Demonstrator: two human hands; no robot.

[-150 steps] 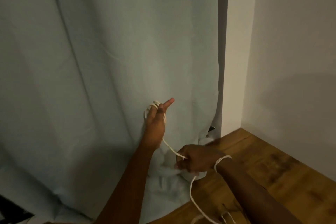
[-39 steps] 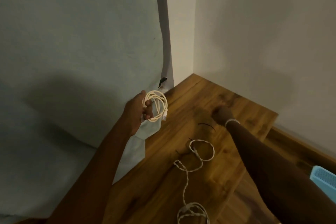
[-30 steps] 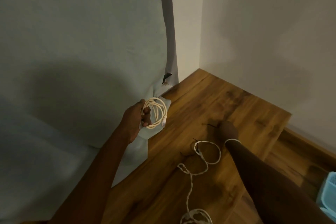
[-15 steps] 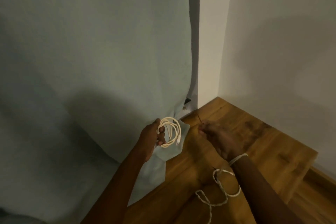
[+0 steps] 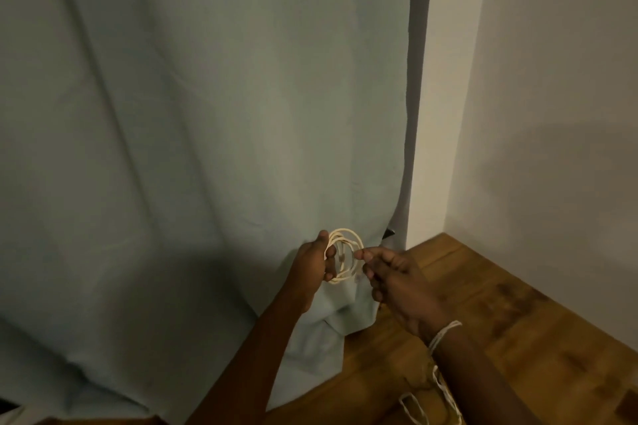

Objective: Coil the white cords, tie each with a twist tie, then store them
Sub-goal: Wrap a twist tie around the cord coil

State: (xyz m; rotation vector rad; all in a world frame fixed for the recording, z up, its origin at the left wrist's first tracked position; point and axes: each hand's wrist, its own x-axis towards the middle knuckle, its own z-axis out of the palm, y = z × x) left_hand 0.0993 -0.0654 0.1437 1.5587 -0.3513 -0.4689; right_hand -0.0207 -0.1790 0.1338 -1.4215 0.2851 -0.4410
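Two hands in shot, and two white cords that I can count. One coiled cord (image 5: 343, 257) is up in the air in front of the pale blue curtain (image 5: 207, 114), wound into a small ring of several loops. The left hand (image 5: 312, 266) grips its left side, thumb on top and fingers curled round the strands, forearm coming up from the bottom middle. The right hand (image 5: 393, 281) is right up against the coil's other side, fingertips bunched and pinched together at the edge of the ring. Pretty sure it's touching the loops, but it's dim and I can't tell if there's a twist tie in those fingers.

Second loose cord (image 5: 436, 400) lies on the wooden floor (image 5: 518, 321) at the bottom, partly under the right forearm, only a couple of bends showing. One thin white string band (image 5: 443, 333) sits round the right wrist. Curtain hem bunches on the floor just below the hands, white wall (image 5: 552, 114) off to the right.
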